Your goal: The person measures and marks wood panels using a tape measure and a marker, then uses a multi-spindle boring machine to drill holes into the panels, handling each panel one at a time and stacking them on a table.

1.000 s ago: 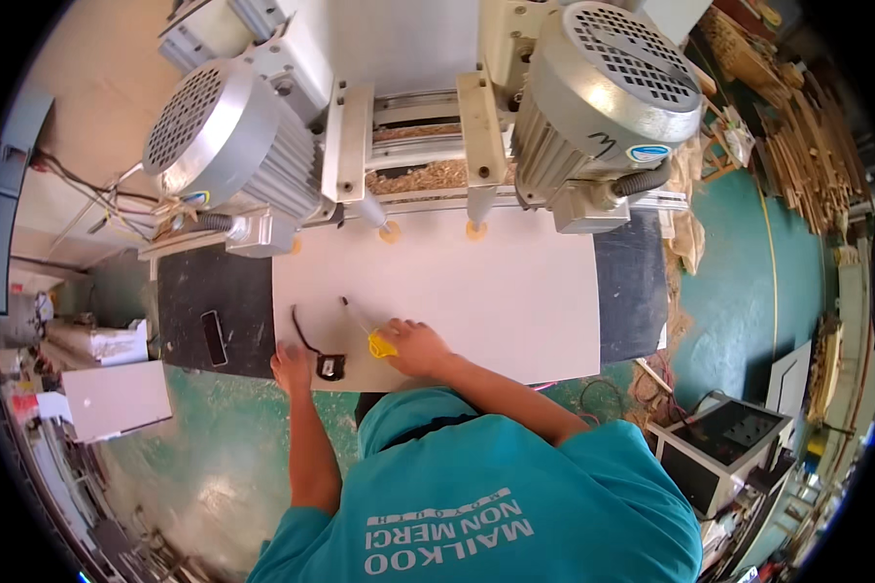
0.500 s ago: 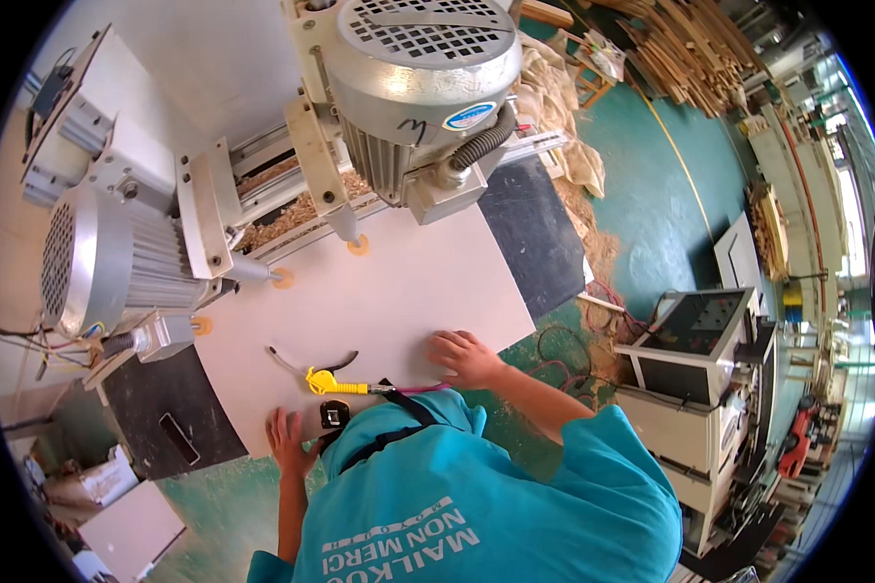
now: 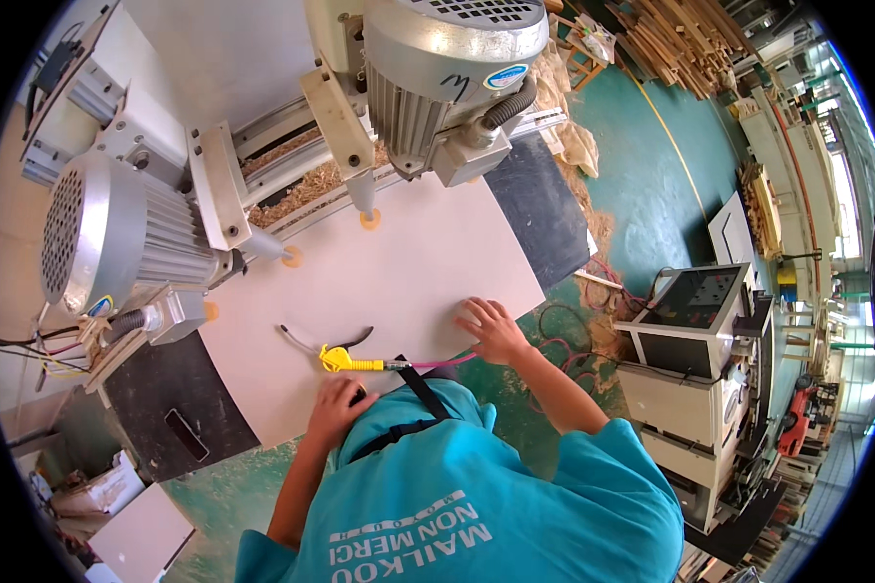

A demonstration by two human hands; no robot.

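The left hand [image 3: 334, 408] is curving over a small black object [image 3: 359, 394] at the white panel's [image 3: 418, 282] near edge; its grip cannot be told. The right hand [image 3: 494, 332], open and empty, is resting near that edge's right end. Between them, closer to the left, the air gun [image 3: 352, 363] is lying lengthwise left to right, askew to the edge, showing a yellow body, black lever [image 3: 361, 338], slim nozzle [image 3: 298, 338] and purple hose [image 3: 444, 362].

We see a green floor [image 3: 627, 175], on which one yellow line [image 3: 673, 146] runs and brown dust [image 3: 601, 225] lies. At the upper right we notice piled wooden planks [image 3: 669, 44]; along the right edge, the windows [image 3: 843, 199] are bright.
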